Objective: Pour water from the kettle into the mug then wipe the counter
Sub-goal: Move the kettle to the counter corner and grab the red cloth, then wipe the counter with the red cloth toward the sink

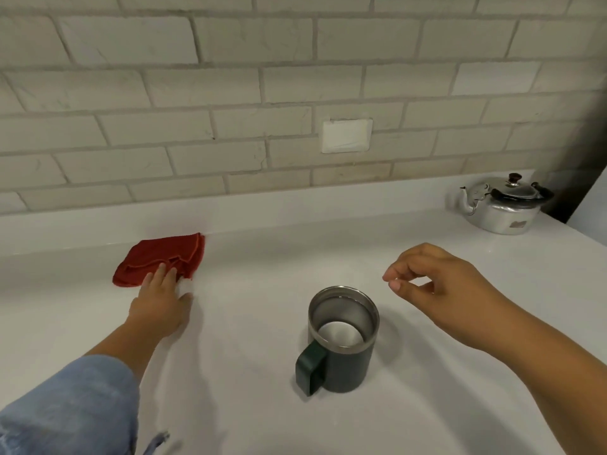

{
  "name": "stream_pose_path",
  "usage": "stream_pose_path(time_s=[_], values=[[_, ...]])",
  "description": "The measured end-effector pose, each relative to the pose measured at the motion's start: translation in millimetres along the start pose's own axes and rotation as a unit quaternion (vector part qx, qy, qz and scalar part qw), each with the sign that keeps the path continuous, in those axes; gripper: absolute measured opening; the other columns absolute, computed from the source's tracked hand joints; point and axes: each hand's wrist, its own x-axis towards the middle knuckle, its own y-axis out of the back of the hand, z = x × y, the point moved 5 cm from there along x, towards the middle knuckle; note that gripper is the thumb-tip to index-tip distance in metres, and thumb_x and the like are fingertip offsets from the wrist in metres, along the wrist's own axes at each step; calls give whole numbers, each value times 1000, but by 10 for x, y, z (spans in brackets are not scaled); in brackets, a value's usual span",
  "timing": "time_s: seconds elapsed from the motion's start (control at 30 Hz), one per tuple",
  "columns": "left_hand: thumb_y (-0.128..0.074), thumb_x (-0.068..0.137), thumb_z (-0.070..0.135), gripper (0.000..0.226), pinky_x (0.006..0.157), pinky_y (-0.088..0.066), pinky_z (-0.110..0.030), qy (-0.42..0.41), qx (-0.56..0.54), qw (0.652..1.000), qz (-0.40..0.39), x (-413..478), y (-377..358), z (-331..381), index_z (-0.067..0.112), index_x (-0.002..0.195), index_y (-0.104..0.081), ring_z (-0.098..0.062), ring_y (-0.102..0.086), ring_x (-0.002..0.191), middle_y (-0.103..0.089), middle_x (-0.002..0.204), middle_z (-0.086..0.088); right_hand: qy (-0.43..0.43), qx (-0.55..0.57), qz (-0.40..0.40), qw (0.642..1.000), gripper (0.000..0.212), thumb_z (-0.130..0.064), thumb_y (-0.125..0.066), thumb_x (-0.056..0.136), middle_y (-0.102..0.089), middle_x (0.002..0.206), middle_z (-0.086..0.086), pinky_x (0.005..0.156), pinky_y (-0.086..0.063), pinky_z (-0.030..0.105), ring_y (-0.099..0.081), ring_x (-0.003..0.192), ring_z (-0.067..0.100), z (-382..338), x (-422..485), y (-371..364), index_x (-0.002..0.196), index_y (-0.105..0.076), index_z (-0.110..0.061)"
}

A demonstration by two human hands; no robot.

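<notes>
On white counter, left hand flat, fingers spread touching red cloth, right hand hovering, loosely curled, empty

Even, soft light; the mug casts a faint shadow on the counter. Wide-angle bending curves the edges. Slightly soft focus.

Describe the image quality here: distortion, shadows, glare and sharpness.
Head view: wide-angle bending curves the brick wall and counter edge; soft shadows lie beside the mug and under the right hand; mild glints on the kettle; overall slightly soft, sleeve blurred at the corner.
</notes>
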Motion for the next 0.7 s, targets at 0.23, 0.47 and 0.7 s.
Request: stream_pose_path(time_s=[0.23, 0.47, 0.7], values=[[-47, 89, 46, 81, 110, -30, -49, 20, 28, 998, -52, 450, 32, -139, 26, 151, 0, -36, -31, 137, -31, 153, -10, -3, 4, 11, 1000, 13, -30, -61, 87, -54, 104, -25, 82, -46, 20, -56, 101, 2, -83, -93, -31, 85, -69, -40], [-47, 90, 33, 37, 87, -45, -49, 28, 107, 990, 85, 429, 119, -91, 13, 117, -61, -38, -50, 110, -56, 118, -14, -22, 47, 48, 997, 18, -25, -61, 89, -56, 103, -24, 81, -43, 9, -58, 99, 1, -126, -195, -92, 87, -69, -41], [-30, 84, 59, 59, 79, -51, -52, 48, -194, 963, 181, 502, 499, -347, 10, 99, -59, -46, -63, 81, -68, 89, -27, 6, 59, 82, 995, 22, -18, -61, 90, -62, 101, -19, 80, -44, 8, -60, 97, 6, -295, -279, -58, 92, -68, -39]])
